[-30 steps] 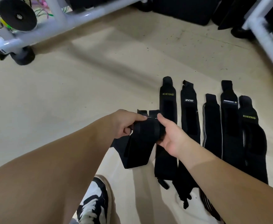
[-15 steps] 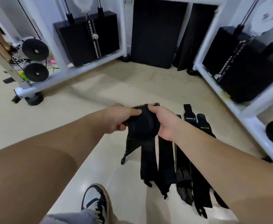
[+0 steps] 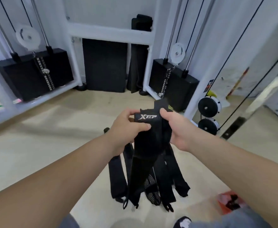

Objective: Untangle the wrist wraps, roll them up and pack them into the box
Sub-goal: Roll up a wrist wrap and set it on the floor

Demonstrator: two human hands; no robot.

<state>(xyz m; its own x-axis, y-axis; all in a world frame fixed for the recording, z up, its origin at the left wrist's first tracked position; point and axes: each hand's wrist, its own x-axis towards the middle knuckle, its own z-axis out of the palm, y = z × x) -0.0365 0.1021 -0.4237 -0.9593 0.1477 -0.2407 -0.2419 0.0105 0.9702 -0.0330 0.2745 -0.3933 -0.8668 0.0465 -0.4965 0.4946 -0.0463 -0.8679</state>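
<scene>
Spanning the back of the view, a white cable machine with two black weight stacks, well apart from the work. Below it, pale floor, bearing a loose row of black wrist wraps laid lengthwise, some overlapping, count unclear behind the raised one. At the lower right, a blurred orange-red shape, possibly the box; cannot tell.

Raised above the row, one wrist wrap, gripped at its top end and hanging limp in front of the others. Clenched on its left edge just under the label, left hand, thumb on the front. Grasping the right edge, right hand, fingers curled over the top. Printed on the held end, a white XTEP label; near the dangling end, a thin loop.

Judged soft, light and floppy, perhaps slightly stretchy, with no stiffness to keep a shape. Best taken at one end, pinched flat between thumb and fingers, then rolled tight under tension to stop it springing loose. Likely snag: fastening patches catching neighbouring wraps.
</scene>
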